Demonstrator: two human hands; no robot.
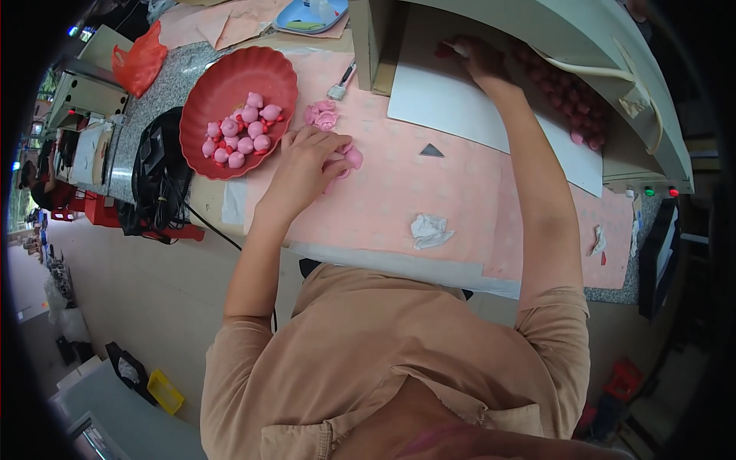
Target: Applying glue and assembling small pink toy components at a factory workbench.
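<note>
My left hand rests on the pink-covered table with its fingers curled round a small pink rounded piece. Just beyond it lie more flat pink pieces, rippled like petals. A red scalloped bowl to its left holds several pink round pieces with small red parts. My right hand reaches under the hood of a pale box-like machine, above a white board. Its fingers are closed around something small, whitish and red, too shaded to name. Beside it on the board sit rows of dark pink round pieces.
The machine's hood arches over the right side, with a cable hanging from it. A grey triangle, a crumpled white tissue and a small brush-like tool lie on the table. Behind stands a blue tray; a black bag is at left.
</note>
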